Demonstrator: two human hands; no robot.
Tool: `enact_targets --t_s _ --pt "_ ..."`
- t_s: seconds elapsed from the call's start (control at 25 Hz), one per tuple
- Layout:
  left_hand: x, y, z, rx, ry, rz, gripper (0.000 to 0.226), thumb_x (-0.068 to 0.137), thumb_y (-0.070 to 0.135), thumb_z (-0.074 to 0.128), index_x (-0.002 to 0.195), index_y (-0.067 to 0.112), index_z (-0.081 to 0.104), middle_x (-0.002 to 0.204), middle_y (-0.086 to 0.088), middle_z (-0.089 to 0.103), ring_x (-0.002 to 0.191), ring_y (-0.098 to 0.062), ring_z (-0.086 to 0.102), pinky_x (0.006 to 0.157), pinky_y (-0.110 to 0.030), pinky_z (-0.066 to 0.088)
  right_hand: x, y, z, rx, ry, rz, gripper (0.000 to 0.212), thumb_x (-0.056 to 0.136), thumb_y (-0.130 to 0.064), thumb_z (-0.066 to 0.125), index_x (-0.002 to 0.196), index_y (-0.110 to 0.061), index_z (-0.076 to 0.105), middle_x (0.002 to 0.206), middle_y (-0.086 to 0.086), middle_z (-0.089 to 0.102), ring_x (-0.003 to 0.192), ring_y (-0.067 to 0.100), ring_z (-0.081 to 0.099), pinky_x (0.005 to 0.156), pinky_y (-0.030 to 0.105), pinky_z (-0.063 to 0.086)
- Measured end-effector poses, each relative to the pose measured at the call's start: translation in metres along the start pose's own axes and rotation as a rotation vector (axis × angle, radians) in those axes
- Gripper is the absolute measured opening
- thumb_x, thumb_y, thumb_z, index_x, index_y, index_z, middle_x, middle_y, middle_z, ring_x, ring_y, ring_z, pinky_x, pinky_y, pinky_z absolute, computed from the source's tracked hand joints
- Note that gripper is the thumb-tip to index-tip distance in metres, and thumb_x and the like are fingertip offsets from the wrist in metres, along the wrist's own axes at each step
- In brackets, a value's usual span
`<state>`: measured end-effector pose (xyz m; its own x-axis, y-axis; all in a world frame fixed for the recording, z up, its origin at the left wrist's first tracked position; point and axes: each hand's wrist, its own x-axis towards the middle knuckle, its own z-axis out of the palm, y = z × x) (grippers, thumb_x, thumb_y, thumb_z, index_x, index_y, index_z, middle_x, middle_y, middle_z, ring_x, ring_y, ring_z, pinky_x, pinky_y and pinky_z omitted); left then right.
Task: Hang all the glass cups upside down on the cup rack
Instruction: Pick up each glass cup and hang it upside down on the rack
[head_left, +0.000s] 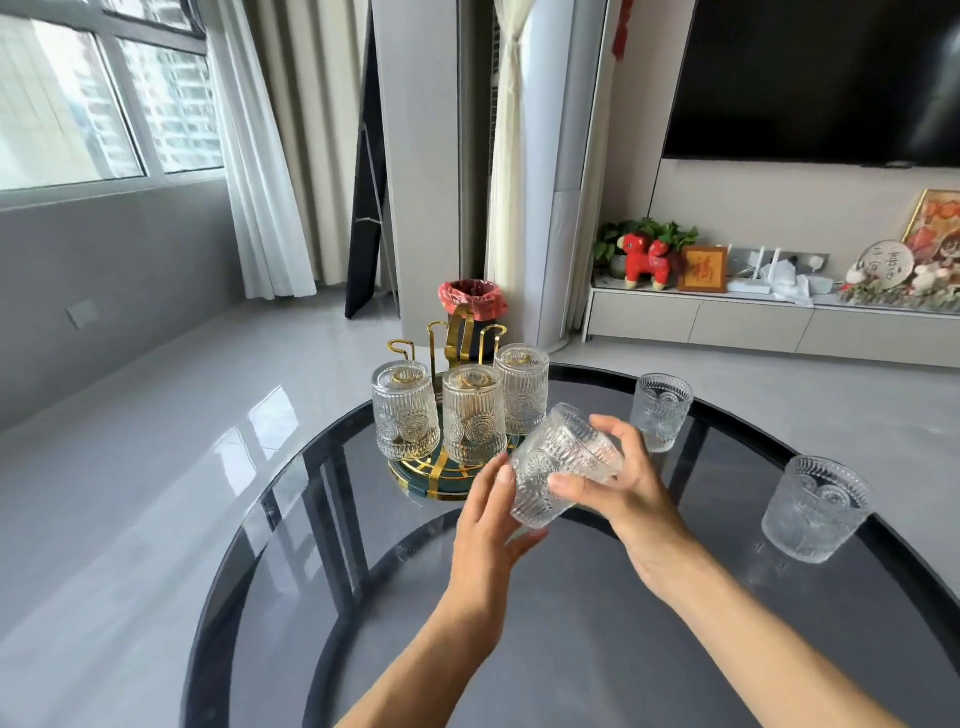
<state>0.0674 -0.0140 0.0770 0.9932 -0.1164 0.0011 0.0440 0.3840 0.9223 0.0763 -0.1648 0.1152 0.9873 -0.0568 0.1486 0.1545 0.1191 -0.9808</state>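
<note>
A cup rack with gold hooks and a dark green round base stands on the far left part of the glass table. Three ribbed glass cups hang upside down on it: left, middle, right. Just in front of the rack I hold a fourth glass cup, tilted, between both hands. My left hand supports its lower side and my right hand grips its right side. Two more cups stand upright on the table, one at the back and one at the right.
The round dark glass table has a black rim. Behind the rack on the floor is a bin with a red bag. A low TV cabinet with ornaments runs along the right wall.
</note>
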Motion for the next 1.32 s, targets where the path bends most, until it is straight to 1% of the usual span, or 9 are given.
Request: enact_targets --t_s 0.16,0.32,0.4,0.52,0.68,0.76,0.88,1.2,1.32 --pt "-0.011 0.056 -0.012 -0.232 -0.021 0.029 0.049 0.089 0.039 0.065 0.132 0.018 0.055 0.132 -0.004 0.064 0.12 -0.022 0.062 0.098 -0.052 0.05 -0.004 -0.029 0.045 0.032 -0.165 -0.03 0.084 0.05 -0.018 0.087 0.124 -0.017 0.049 0.112 0.0 0.071 0.098 0.016 0.069 0.072 0.023 0.055" --pt "-0.003 0.118 -0.039 -0.126 0.117 0.243 0.058 0.069 0.037 0.083 0.119 0.016 0.062 0.107 -0.008 0.074 0.096 -0.021 0.072 0.076 -0.041 0.059 0.016 -0.06 0.073 -0.057 -0.259 -0.106 0.064 0.069 -0.05 0.072 0.126 -0.028 0.054 0.122 -0.01 0.066 0.111 0.007 0.061 0.084 0.027 0.053" --pt "0.012 0.147 -0.055 -0.025 0.243 0.36 0.061 0.06 0.035 0.089 0.112 0.023 0.059 0.1 -0.006 0.075 0.088 -0.019 0.074 0.071 -0.034 0.059 0.037 -0.072 0.082 -0.164 -0.19 -0.15 0.047 0.079 -0.06 0.056 0.118 -0.033 0.061 0.12 -0.01 0.065 0.111 0.01 0.06 0.089 0.035 0.049" --pt "0.05 0.181 -0.078 0.072 0.369 0.382 0.074 0.051 0.04 0.093 0.111 0.026 0.053 0.107 -0.015 0.07 0.094 -0.024 0.073 0.067 -0.03 0.059 0.075 -0.079 0.099 -0.523 -0.053 -0.279 0.035 0.092 -0.051 0.048 0.123 -0.035 0.056 0.125 -0.008 0.062 0.111 0.016 0.058 0.089 0.035 0.046" --pt "0.102 0.198 -0.095 0.374 0.466 0.445 0.075 0.051 0.037 0.095 0.112 0.025 0.053 0.107 -0.009 0.066 0.095 -0.02 0.067 0.075 -0.024 0.052 0.127 -0.068 0.119 -1.201 -0.141 -0.307 0.05 0.099 -0.044 0.034 0.148 -0.035 0.027 0.156 -0.009 0.031 0.134 0.023 0.039 0.106 0.045 0.034" --pt "0.127 0.198 -0.099 0.535 0.447 0.466 0.065 0.053 0.032 0.095 0.106 0.025 0.058 0.108 -0.003 0.065 0.1 -0.019 0.064 0.083 -0.026 0.051 0.144 -0.065 0.122 -1.342 -0.166 -0.299 0.047 0.1 -0.04 0.032 0.145 -0.03 0.035 0.155 -0.006 0.036 0.134 0.026 0.041 0.107 0.048 0.033" --pt "0.158 0.193 -0.102 0.754 0.378 0.435 0.054 0.054 0.027 0.093 0.1 0.025 0.064 0.11 0.001 0.065 0.099 -0.015 0.06 0.084 -0.026 0.047 0.155 -0.06 0.114 -1.297 -0.134 -0.318 0.04 0.099 -0.036 0.035 0.135 -0.03 0.051 0.144 -0.006 0.051 0.126 0.026 0.05 0.105 0.046 0.036" --pt "0.187 0.168 -0.093 1.175 0.25 0.264 0.04 0.055 0.012 0.087 0.09 0.02 0.069 0.08 0.001 0.061 0.065 -0.008 0.052 0.051 -0.02 0.038 0.154 -0.058 0.109 -1.226 -0.126 -0.378 0.043 0.095 -0.04 0.041 0.135 -0.032 0.053 0.147 -0.018 0.045 0.128 0.02 0.049 0.104 0.044 0.036" --pt "0.19 0.155 -0.092 1.21 0.27 0.206 0.027 0.063 0.009 0.078 0.088 0.016 0.07 0.09 -0.003 0.062 0.079 -0.019 0.058 0.06 -0.024 0.045 0.154 -0.058 0.107 -1.236 -0.13 -0.383 0.044 0.094 -0.04 0.043 0.136 -0.032 0.052 0.148 -0.018 0.044 0.128 0.02 0.048 0.104 0.046 0.034"
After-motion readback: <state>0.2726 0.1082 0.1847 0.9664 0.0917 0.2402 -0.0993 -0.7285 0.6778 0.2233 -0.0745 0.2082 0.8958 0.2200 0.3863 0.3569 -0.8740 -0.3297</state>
